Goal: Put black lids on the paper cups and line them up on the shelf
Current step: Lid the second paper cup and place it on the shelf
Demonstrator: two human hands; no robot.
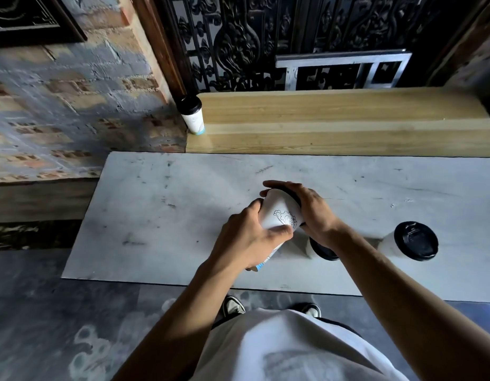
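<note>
Nearest the lens, a pale shirt front and two bare forearms lead up to the work. Left hand (246, 237) wraps its curled fingers and thumb round the body of a tilted paper cup (279, 213), held above the desk (155, 215) with its mouth pointing away. Right hand (307, 207) cups over that mouth, fingers curled onto a black lid (292, 195) whose dark rim just shows under them; by my reading it is being pressed home, though whether it has fully seated is hidden.

Just beside the right wrist stands a second cup (322, 247), partly covered by the arm, already lidded. Farther right, a third cup (411, 242) stands apart, lid on, its flat round top with a raised rim plainly visible. Well beyond, one lidded cup (193, 114) sits at the left end of the shelf (334, 122), against the brick wall (59, 105).

So one cup seems placed, two capped and waiting, one in hand.

Cups are white, smooth, tapered, with a line drawing and a blue band at the base. Desk is pale, scuffed stone; shelf is glossy striped wood.
</note>
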